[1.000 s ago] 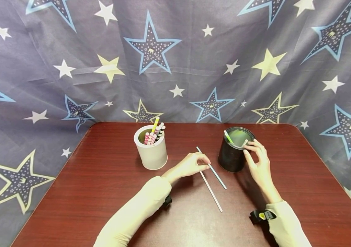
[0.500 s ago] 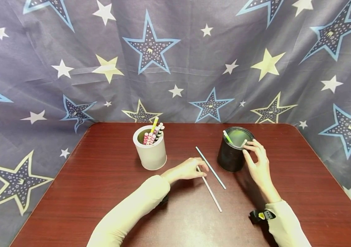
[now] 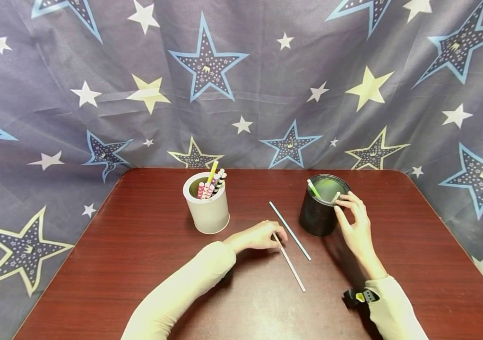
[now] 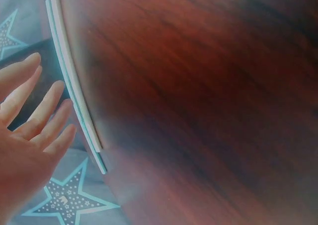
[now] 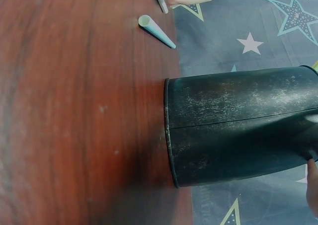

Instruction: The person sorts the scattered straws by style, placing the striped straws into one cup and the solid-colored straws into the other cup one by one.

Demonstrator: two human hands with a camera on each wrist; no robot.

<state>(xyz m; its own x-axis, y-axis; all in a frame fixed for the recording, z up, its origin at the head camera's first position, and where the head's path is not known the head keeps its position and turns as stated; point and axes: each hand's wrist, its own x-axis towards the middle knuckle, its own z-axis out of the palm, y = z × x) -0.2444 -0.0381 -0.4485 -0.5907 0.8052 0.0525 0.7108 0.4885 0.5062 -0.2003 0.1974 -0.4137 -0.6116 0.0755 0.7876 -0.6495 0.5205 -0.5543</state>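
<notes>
Over the upper part of a pale pinkish straw (image 3: 293, 270) hovers my left hand (image 3: 260, 235), its fingertips right at the straw. In the left wrist view the fingers (image 4: 52, 108) are spread beside the white straw (image 4: 74, 81), which lies on the table. A light blue straw (image 3: 290, 231) lies just to the right. My right hand (image 3: 356, 226) holds the rim of a black can (image 3: 317, 219) from the right, thumb on its outer wall. A green straw (image 3: 314, 190) and a pale straw (image 3: 336, 197) stick up inside the can.
A white can (image 3: 209, 215) stands at the back left with several patterned paper straws (image 3: 207, 190) upright in it. The reddish-brown table (image 3: 139, 264) ends at a grey curtain (image 3: 245, 85) printed with stars.
My left hand has come off the light blue straw and shifted down and left to the pale pinkish one. The right hand stays at the black can.
</notes>
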